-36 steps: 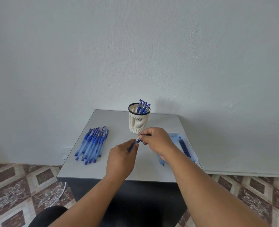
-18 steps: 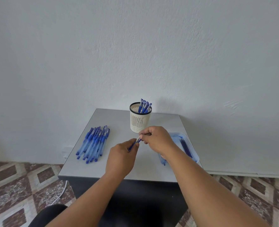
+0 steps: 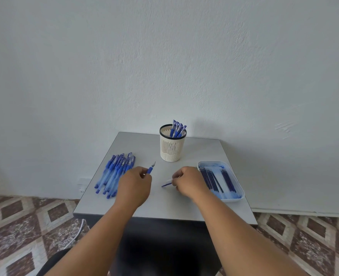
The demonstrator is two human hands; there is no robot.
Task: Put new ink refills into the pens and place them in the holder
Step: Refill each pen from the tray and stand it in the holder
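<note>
The hands, joined a second earlier, had parted. The left hand [image 3: 135,184] gripped the pen's tip section [image 3: 150,168]; the right hand [image 3: 189,181] pinched its barrel [image 3: 167,184].

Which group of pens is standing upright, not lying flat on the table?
The pens in the holder, inside the cream holder at the back of the table. The pile of pens at the left lies flat.

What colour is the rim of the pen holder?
Black, a thin band round the top of the cream slotted pen holder; seen in the head view.
</note>
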